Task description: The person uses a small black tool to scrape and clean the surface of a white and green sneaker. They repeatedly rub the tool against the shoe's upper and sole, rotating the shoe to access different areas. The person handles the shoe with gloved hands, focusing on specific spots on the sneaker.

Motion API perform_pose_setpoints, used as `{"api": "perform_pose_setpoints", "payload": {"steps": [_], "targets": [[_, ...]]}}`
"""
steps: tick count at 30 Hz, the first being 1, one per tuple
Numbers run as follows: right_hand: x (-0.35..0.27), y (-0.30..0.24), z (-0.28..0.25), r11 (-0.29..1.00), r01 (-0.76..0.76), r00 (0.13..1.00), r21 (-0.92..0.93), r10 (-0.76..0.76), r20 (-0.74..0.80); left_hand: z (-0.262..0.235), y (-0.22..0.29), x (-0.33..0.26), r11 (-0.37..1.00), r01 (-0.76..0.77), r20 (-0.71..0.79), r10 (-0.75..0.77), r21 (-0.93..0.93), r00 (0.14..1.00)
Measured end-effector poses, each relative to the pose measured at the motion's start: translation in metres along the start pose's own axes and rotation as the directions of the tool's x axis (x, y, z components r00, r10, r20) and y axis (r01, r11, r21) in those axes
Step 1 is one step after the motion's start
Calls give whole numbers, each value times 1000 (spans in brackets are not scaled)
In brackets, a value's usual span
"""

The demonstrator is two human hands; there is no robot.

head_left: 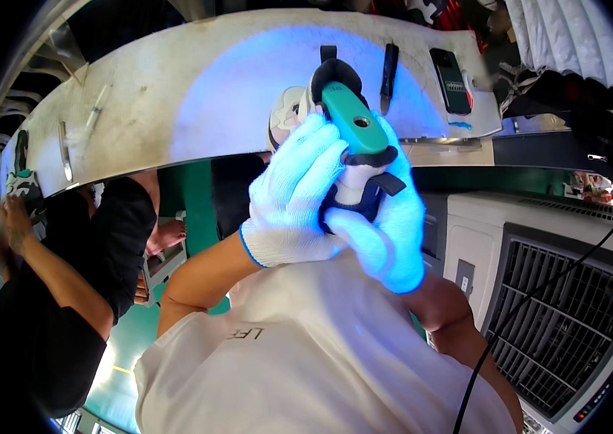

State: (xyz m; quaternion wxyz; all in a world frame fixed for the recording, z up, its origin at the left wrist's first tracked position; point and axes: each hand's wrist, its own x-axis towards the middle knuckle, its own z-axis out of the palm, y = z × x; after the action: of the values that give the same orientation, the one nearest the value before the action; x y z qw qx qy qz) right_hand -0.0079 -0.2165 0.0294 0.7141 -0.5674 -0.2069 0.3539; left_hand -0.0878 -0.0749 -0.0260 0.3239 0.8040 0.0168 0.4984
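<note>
From my end of the feed, the worktable point(133, 119) curves across the upper view, its pale top scuffed and stained, with a round pool of blue-violet light on the middle. The shoe point(350, 186) is held up over the table's near edge, a green last point(357, 126) inside it. I see the left hand point(296, 184) and right hand point(395, 217), both in white knit gloves, closed around opposite sides of it. Beyond lies a black-handled knife point(389, 72), with a dark phone point(451, 81) to its right; a slim metal tool point(65, 150) lies toward the left end. Past that, a co-worker's arm point(61, 275) reaches to another shoe point(23, 185). Below, the floor point(127, 334) shows green, and on my right stands a pale air cooler point(476, 231) with a dark grille point(559, 311), crossed by a black cable point(498, 334).
</note>
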Motion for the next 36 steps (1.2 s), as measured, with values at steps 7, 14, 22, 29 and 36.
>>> {"api": "perform_pose_setpoints", "payload": {"steps": [7,14,22,29,36], "targets": [[35,4,-10,974,227,950,14,-225,216,-64,-19,-7,946,229,61,-220,-228,973],[200,56,-90,427,80,836,-901,-522,-173,-123,-10,-25,941,337,102,-331,-39,938],[225,88,-100,81,132,904,-988,-418,87,-139,-4,-20,917,383,42,-389,109,920],[190,47,-37,815,60,989,-577,31,145,-154,8,23,648,637,147,-740,418,656],[188,3,97,843,-72,986,533,-19,164,-153,4,60,614,616,211,-771,493,600]]}}
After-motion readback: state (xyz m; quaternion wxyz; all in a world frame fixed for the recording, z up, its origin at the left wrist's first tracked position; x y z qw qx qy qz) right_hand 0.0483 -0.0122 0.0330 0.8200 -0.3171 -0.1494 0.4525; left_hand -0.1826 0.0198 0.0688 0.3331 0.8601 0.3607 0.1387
